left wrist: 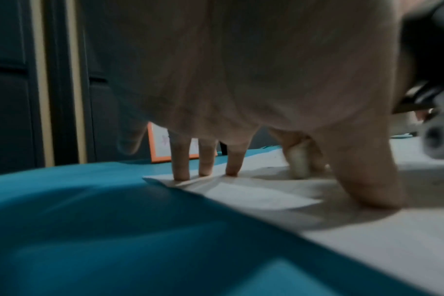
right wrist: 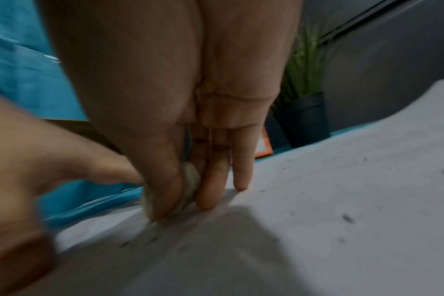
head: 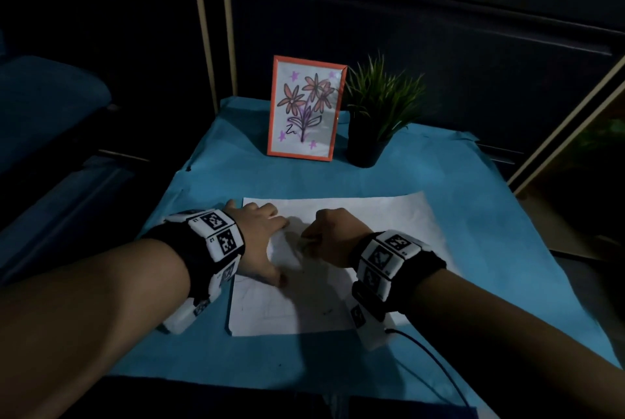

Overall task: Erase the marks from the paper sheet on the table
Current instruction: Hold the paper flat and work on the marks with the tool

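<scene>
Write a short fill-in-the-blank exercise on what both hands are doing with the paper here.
1. The right hand pinches a white ____ against the paper sheet.
2. The left hand presses on the sheet with ____ fingers.
3. The sheet lies on a ____ cloth.
4. Behind it, a framed drawing stands beside a potted ____.

Missing words: eraser; spread; blue; plant

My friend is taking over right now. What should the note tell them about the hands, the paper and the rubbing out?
Left hand: fingers spread, pressing the paper sheet flat at its far left corner.
Right hand: pinches a small white eraser, tip down on the sheet near the left hand.
Sheet lies on the blue table cover.
Done: cannot tell how much.
Left: faint lines on the near half, plus dark crumbs to brush off.
</scene>
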Demonstrator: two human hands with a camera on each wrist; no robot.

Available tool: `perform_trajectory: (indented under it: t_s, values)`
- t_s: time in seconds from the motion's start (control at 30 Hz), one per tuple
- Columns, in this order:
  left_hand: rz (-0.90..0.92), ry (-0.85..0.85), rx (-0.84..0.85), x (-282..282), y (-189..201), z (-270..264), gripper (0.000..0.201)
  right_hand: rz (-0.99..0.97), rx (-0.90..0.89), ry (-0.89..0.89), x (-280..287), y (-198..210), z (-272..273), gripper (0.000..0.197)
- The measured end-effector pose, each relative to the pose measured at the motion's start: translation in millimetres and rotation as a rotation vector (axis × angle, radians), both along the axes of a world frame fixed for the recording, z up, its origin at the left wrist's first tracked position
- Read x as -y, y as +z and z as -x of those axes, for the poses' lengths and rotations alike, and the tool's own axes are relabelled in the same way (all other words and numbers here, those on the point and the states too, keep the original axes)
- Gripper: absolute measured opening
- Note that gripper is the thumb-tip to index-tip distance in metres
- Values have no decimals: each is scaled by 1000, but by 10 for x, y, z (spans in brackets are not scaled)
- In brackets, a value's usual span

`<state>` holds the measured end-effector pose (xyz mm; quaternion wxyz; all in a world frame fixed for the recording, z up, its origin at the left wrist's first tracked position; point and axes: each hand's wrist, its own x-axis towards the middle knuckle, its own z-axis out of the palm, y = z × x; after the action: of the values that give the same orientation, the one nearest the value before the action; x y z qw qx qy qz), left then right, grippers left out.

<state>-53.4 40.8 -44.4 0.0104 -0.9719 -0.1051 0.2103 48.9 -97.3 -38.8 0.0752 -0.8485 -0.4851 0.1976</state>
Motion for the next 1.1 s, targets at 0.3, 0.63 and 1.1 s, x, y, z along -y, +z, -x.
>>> perform_trajectory:
  t_s: [0.3, 0.63, 1.1]
  values:
    - [35, 41, -57, -1, 13, 34, 119, 14, 19, -37, -64, 44, 27, 24]
    - [24, 37, -89, 48, 101, 24, 114, 77, -23, 49, 49, 12, 117, 25]
    - [26, 46, -108, 46, 89, 59, 118, 17, 11, 35, 41, -39, 106, 25]
